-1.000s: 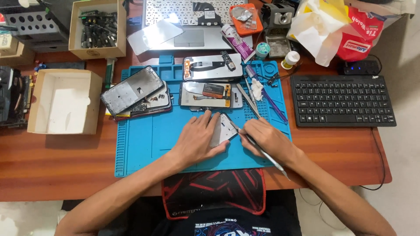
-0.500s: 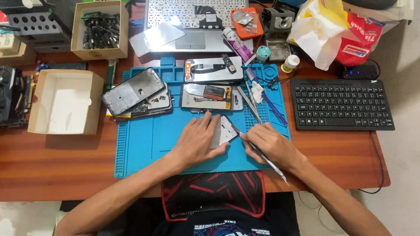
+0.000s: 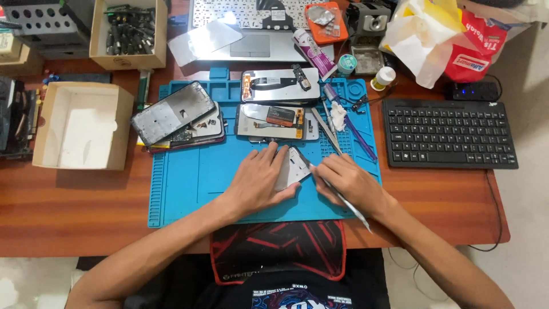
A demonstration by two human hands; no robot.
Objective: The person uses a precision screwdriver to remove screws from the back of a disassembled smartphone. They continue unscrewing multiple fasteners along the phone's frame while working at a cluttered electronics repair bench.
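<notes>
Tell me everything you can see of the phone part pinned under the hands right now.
The phone part is a flat, pale grey-white panel with rounded corners, apparently a phone back or frame, lying tilted on the blue work mat. The left hand presses flat on its left side, covering much of it. The right hand holds a thin metal tool whose tip meets the panel's right edge. Finer detail is too small to tell.
</notes>
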